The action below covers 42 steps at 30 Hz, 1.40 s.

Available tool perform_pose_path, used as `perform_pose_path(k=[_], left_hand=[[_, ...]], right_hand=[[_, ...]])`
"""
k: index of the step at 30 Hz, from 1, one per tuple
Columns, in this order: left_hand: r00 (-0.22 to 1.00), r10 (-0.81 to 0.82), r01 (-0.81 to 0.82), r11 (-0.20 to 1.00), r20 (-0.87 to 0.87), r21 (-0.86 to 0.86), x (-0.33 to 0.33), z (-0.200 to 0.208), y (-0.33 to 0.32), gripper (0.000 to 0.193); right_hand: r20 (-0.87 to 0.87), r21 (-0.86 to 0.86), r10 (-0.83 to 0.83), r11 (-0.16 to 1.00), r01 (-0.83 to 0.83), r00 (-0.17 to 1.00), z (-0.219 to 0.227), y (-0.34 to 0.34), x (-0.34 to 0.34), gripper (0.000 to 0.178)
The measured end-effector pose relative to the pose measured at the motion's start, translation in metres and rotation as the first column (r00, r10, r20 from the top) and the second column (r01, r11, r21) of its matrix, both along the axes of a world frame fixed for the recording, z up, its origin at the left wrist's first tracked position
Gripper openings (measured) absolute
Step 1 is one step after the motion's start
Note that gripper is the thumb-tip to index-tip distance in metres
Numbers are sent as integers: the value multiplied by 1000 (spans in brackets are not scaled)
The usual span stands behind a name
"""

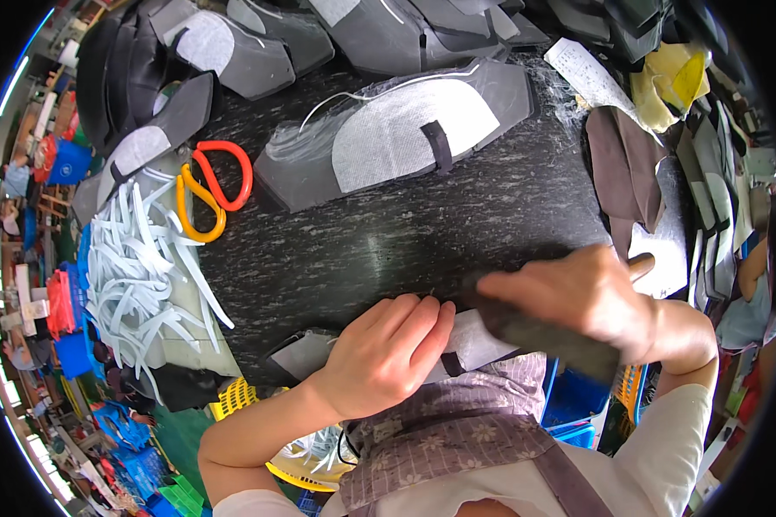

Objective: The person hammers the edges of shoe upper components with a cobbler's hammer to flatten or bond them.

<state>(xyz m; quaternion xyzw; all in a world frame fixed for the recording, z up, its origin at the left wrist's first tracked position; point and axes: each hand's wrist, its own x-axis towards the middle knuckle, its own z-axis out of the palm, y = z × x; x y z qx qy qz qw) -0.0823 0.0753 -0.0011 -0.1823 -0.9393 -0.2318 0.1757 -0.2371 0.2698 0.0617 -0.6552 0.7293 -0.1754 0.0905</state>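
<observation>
My left hand (394, 351), fingers bent and pressed together, holds down a grey leather-like panel (481, 339) with white fabric backing at the table's near edge. A small black tab shows on that panel; the hand covers its middle. Just to the right, my right hand (573, 293) is closed around a dark tool (547, 338) smeared by motion, its kind unclear. A wooden handle end (641, 266) sticks out beside that hand. A larger panel (397, 133) of the same sort, with a white patch, black tab and loose white cord, lies farther off.
Scissors (212, 191) with red and yellow handles lie at the left, beside a heap of pale strips (138, 267). Stacked grey panels (405, 34) fill the far edge. Brown pieces (622, 168) and yellow material (668, 76) lie at the right. Baskets (233, 396) stand below the near edge.
</observation>
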Motion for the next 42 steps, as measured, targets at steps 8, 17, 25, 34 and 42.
perform_pose_path(k=[8, 17, 25, 34, 42], left_hand=[[999, 19, -22, 997, 42, 78, 17, 2, -18, 31], [995, 59, -53, 995, -80, 85, 25, -3, -22, 24], [999, 45, -49, 984, 26, 169, 37, 5, -39, 29], [999, -47, 42, 977, -18, -208, 56, 14, -57, 30], [969, -13, -52, 966, 248, 253, 53, 12, -81, 32]], right_hand=[[63, -28, -21, 999, 23, 998, -1, -8, 3, 41], [2, 21, 103, 995, -103, 995, -1, -39, 17, 13], [-29, 61, 193, 980, -191, 981, 4, -59, 29, 16], [-37, 83, 227, 971, -223, 973, 4, -74, 35, 19], [99, 36, 223, 973, -227, 970, -4, -87, 38, 18]])
